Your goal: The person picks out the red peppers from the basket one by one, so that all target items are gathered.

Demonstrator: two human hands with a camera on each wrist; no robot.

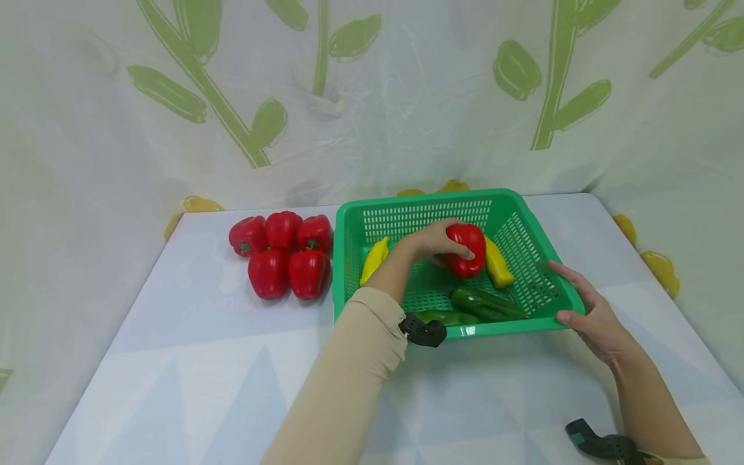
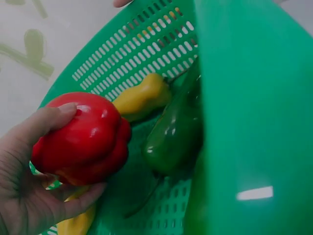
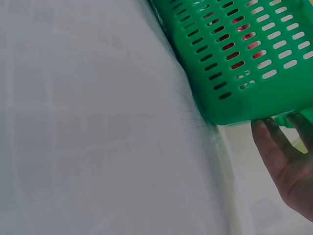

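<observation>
My left hand (image 1: pixel 433 240) reaches into the green basket (image 1: pixel 500 328) and holds a red bell pepper (image 1: pixel 467 252), thumb on its near side. In the left wrist view, that thumb and the fingers span the pepper's glossy side; whether it touches the basket floor I cannot tell. At the basket's right front corner my right hand (image 1: pixel 593 316) grips the rim, fingers along the right side and thumb at the front. Inside lie a yellow pepper (image 1: pixel 498 263) beside the red one, another yellow pepper (image 1: pixel 374 259) by my left forearm, and long green peppers (image 1: pixel 485 303) near the front wall.
Several red bell peppers (image 1: pixel 268 274) are grouped on the white patterned table (image 1: pixel 192 336), just left of the basket. A pale curtain (image 1: pixel 418 129) printed with green stems hangs behind the table's back edge. Black cameras (image 1: pixel 423 329) are strapped to both wrists.
</observation>
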